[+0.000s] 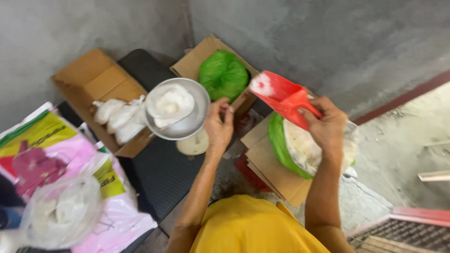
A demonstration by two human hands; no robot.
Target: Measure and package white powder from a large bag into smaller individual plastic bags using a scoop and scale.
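a: head view, centre of frame. what does the left hand [219,122] do?

b: its fingers are curled shut beside the rim of the round metal bowl [197,117], which holds a clear bag of white powder [169,105]. whether they pinch the rim or something small, i cannot tell.

a: and right of centre?

b: the right hand [329,125] grips the handle of the red plastic scoop [281,93], fingers closed around it. the scoop is tilted, white powder at its upper tip. below it lies an open sack of white powder with a green lining [300,147], resting on flat cardboard [272,173].

a: upper left?

b: a brown cardboard box [93,79] holds filled white bags [117,117]. a green plastic bag [223,74] sits in a second box at top centre.

a: lower left?

b: a pink and yellow printed sack [56,145], with a clear bag of white powder [61,211] in front, blurred.
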